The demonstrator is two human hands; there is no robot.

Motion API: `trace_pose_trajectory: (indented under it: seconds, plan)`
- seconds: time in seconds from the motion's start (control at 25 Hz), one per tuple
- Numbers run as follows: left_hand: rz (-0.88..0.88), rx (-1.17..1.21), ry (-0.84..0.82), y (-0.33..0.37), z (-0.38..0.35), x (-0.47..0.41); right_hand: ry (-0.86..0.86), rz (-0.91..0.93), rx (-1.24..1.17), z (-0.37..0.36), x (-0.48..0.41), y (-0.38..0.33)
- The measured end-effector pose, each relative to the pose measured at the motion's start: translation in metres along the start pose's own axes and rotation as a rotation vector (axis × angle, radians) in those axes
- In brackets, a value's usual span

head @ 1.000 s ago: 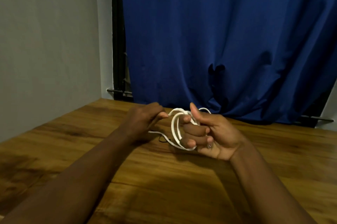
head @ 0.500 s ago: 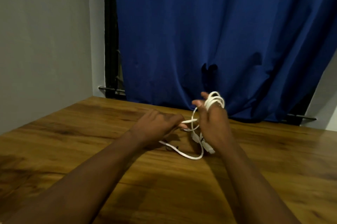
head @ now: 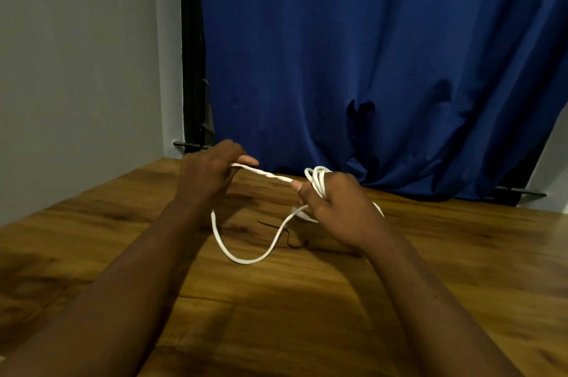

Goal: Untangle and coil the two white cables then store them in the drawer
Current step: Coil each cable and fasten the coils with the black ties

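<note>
A white cable (head: pixel 246 257) is wound in several loops around the fingers of my right hand (head: pixel 335 207), which is closed on the coil. A straight stretch of the cable runs from my right thumb up and left to my left hand (head: pixel 209 174), which pinches it. Below the hands a slack loop of the same cable hangs down and rests on the wooden table (head: pixel 307 315). A white end piece shows just under my right hand. I cannot tell a second cable apart from the first. No drawer is in view.
A small thin black tie or wire (head: pixel 292 238) lies on the table under the cable loop. A blue curtain (head: pixel 368 69) hangs behind the table's far edge. A grey wall (head: pixel 76 69) stands at the left.
My left hand has moved up and to the left, pulling a length of cable straight out from the coil. The slack loop on the table has grown larger.
</note>
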State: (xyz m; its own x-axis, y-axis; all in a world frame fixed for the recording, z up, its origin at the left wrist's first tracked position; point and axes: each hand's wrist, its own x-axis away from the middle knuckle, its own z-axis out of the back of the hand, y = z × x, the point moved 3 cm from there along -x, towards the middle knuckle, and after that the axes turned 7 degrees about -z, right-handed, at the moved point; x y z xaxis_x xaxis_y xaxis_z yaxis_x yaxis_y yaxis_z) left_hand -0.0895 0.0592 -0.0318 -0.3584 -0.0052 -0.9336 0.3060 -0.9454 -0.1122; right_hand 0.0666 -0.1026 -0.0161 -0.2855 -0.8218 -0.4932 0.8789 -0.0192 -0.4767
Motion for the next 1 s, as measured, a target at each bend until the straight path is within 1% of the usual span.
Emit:
trace_pose_trajectory:
  seconds: [0.04,0.08,0.12,0.2,0.24,0.28,0.36,0.4,0.44,0.48,0.52,0.56,0.6,0.64,0.68,0.72,0.8,0.84,0.88,0.92,0.96,1.0]
  plan:
    - [0.001,-0.024,0.024,-0.003,0.000,0.001,-0.099,-0.070,-0.164,0.000,0.001,-0.001]
    - [-0.004,-0.038,0.045,-0.004,0.000,0.001,-0.266,-0.148,-0.372,-0.003,0.005,-0.004]
    - [-0.018,-0.044,0.068,-0.005,0.000,0.000,-0.481,-0.202,-0.581,-0.004,0.011,-0.011]
    - [-0.041,-0.021,0.105,-0.003,-0.003,-0.001,-0.897,-0.207,-0.931,-0.009,0.025,-0.027]
    - [-0.051,0.000,0.114,-0.002,-0.003,-0.003,-1.043,-0.179,-1.060,-0.010,0.030,-0.033]
    - [-0.072,0.022,0.118,-0.001,-0.004,-0.005,-1.132,-0.141,-1.175,-0.012,0.032,-0.038]
    - [-0.131,0.019,0.115,0.005,-0.009,-0.004,-1.193,-0.039,-1.440,-0.012,0.032,-0.049]
    - [-0.151,0.012,0.106,0.009,-0.009,-0.004,-1.178,0.019,-1.602,-0.007,0.029,-0.052]
    - [-0.147,0.018,0.092,0.009,-0.011,-0.002,-1.103,0.083,-1.767,0.002,0.025,-0.052]
    - [-0.108,0.043,0.059,0.007,-0.012,-0.001,-0.967,0.151,-1.924,0.014,0.019,-0.047]
    - [-0.041,0.097,0.009,0.003,-0.013,0.003,-0.767,0.202,-2.059,0.030,0.013,-0.040]
    - [0.033,0.139,-0.047,-0.001,-0.014,0.007,-0.524,0.214,-2.167,0.045,0.007,-0.027]
    - [0.086,0.167,-0.081,-0.006,-0.015,0.011,-0.272,0.170,-2.234,0.056,0.001,-0.013]
    - [0.097,0.153,-0.098,-0.008,-0.015,0.013,-0.036,0.083,-2.247,0.062,-0.004,0.005]
    - [0.079,0.139,-0.126,-0.009,-0.016,0.013,0.157,-0.015,-2.192,0.062,-0.006,0.022]
    - [0.042,0.123,-0.157,-0.002,-0.017,0.011,0.285,-0.084,-2.081,0.057,-0.008,0.034]
    - [-0.052,0.069,-0.193,0.011,-0.021,0.010,0.423,-0.154,-1.761,0.044,-0.013,0.049]
    - [-0.097,0.034,-0.179,0.016,-0.022,0.008,0.473,-0.169,-1.522,0.040,-0.015,0.053]
    - [-0.125,-0.007,-0.171,0.021,-0.020,0.005,0.517,-0.177,-1.195,0.036,-0.015,0.054]
    - [-0.148,-0.025,-0.151,0.025,-0.019,0.002,0.532,-0.165,-0.806,0.031,-0.014,0.054]
    - [-0.161,-0.030,-0.135,0.029,-0.016,-0.001,0.483,-0.128,-0.454,0.022,-0.014,0.054]
    - [-0.183,-0.032,-0.120,0.031,-0.015,-0.005,0.401,-0.090,-0.182,0.011,-0.015,0.055]
